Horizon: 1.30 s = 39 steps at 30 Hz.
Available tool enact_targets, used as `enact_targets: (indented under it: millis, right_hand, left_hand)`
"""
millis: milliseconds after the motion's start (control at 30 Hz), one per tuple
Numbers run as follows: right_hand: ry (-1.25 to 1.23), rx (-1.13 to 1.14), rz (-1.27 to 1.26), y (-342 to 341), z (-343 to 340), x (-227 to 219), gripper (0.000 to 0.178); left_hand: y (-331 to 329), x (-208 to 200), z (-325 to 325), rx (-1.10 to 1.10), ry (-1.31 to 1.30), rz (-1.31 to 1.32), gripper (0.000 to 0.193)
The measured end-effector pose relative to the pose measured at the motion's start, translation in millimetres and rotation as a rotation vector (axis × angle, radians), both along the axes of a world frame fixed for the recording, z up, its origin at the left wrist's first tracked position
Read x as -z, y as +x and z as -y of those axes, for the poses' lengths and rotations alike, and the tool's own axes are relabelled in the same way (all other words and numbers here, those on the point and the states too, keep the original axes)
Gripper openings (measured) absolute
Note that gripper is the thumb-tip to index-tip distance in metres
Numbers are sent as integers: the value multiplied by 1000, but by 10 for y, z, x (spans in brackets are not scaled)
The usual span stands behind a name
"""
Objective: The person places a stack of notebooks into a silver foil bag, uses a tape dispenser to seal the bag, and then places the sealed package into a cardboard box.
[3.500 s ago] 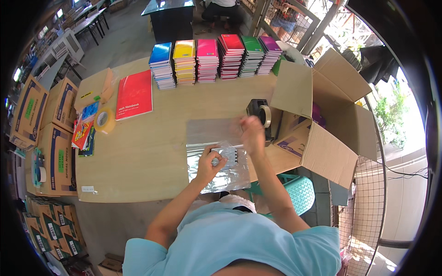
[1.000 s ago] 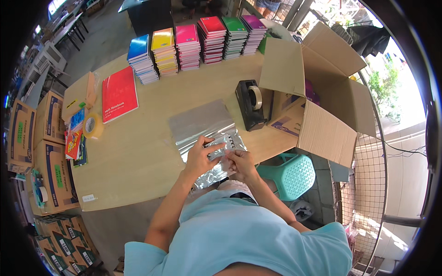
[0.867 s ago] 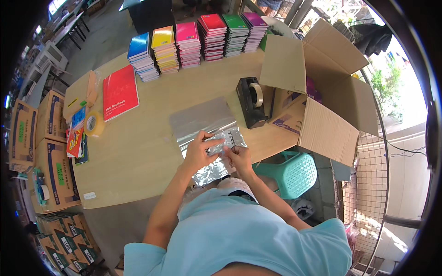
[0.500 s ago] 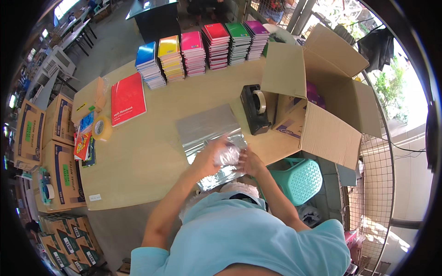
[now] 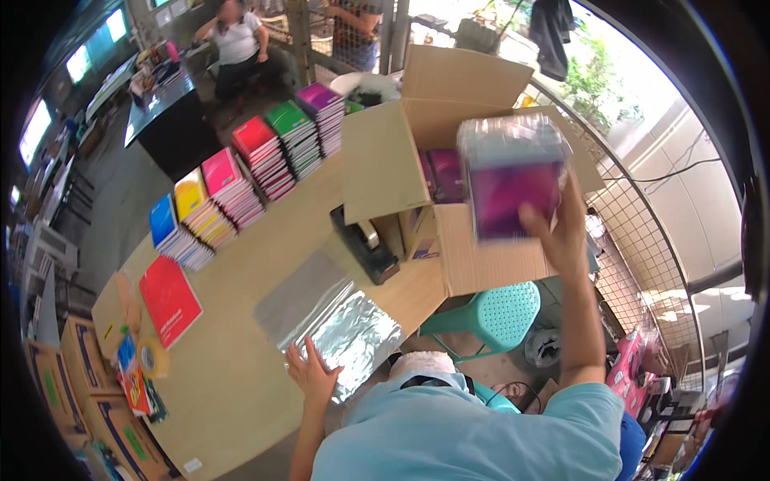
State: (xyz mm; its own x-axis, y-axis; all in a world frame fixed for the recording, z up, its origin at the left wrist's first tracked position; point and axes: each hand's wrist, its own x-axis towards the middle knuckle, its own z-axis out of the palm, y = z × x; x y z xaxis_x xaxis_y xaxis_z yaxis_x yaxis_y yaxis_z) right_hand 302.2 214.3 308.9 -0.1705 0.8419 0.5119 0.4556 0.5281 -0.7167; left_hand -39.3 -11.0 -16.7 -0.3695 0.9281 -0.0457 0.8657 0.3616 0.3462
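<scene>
My right hand (image 5: 568, 228) grips a bundle of purple notebooks (image 5: 513, 192) in clear plastic, held up in front of the open cardboard box (image 5: 385, 160). Other purple notebooks (image 5: 446, 176) show inside that box. Fingers spread, my left hand (image 5: 314, 373) rests on the near left edge of a pile of shiny clear plastic sheets or bags (image 5: 353, 333) on the table. A black tape dispenser (image 5: 365, 246) stands between the plastic and the box.
Stacks of coloured notebooks (image 5: 261, 156) line the table's far side. A red notebook (image 5: 170, 301) and a tape roll (image 5: 152, 357) lie at left, near closed cartons (image 5: 120, 433). A green stool (image 5: 501, 317) stands below the box. Two people are in the background.
My right hand has left the plastic sheets and now holds the purple notebook bundle by the box. My left hand has moved to the sheets' left edge. The view has turned right.
</scene>
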Motion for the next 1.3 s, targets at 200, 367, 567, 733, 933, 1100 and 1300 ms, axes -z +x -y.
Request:
enact_targets:
  millis: [200,367,567,733,933,1100,1300]
  right_hand:
    - [-151,325,761,784,-1853,318,75]
    - [-317,-31,1452,1229,-2858,1599,96]
    - [106,148,1644,1068,-2918,2853,104]
    - [-163,-194,1477,907,-3074,2540,100]
    - [-203,-160,1322,675,-3507,1288,47]
    - [-293,-400,988,-1083,-1957,-527,33]
    - [18,-1280,1434,-2416,-1278,-500,46]
  left_hand:
    - [-111,137,-226,-43,-151,114,130]
    - [-83,134,-303,-81,-171,125,126]
    - [-33,123,-307,-176,-246,135,127]
    - [-73,126,-261,-64,-60,142,113]
    - [-79,-111,-344,-109,-246,53,113]
    - [-538,-266,-490,27,-374,186,91]
    - [-2749,-1072,-1689,-376,615,-153,50]
